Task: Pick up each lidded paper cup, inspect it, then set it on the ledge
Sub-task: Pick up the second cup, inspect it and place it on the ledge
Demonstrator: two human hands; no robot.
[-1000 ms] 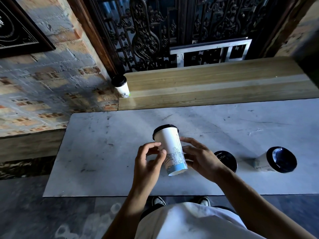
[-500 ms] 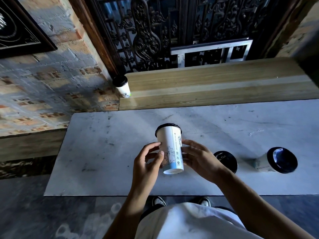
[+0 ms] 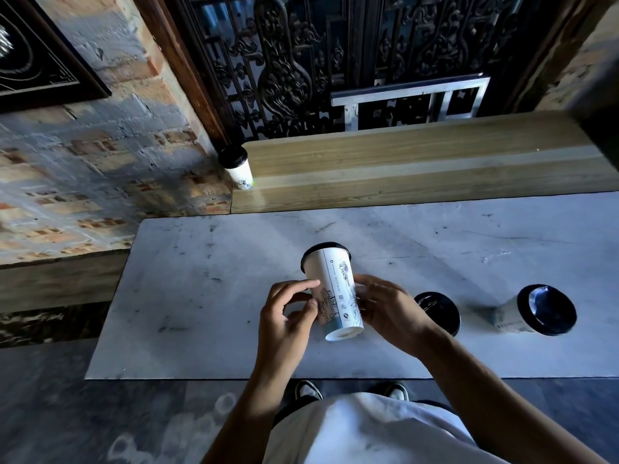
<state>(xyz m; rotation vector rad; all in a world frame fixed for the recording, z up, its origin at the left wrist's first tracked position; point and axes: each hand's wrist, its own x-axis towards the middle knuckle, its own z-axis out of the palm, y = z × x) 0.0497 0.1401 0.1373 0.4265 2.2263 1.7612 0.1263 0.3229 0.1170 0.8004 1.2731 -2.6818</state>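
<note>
A white paper cup with a black lid and line drawings (image 3: 331,289) is held above the grey table (image 3: 201,296), tilted with its lid away from me. My left hand (image 3: 288,316) grips its left side and my right hand (image 3: 385,306) its right side, fingertips near the base. Just right of my right hand a second lidded cup (image 3: 438,311) stands on the table, partly hidden by my wrist. A third lidded cup (image 3: 539,311) stands further right. One more lidded cup (image 3: 236,167) stands at the left end of the wooden ledge (image 3: 418,169).
Behind the ledge rises a dark ornate metal grille (image 3: 335,61) with a silver frame. A brick wall (image 3: 83,169) runs along the left. The table's near edge lies just in front of my body, with my shoes visible below.
The cup has been turned in my hands, so its seam and a different part of the drawings now face me. Both hands have stayed in about the same place.
</note>
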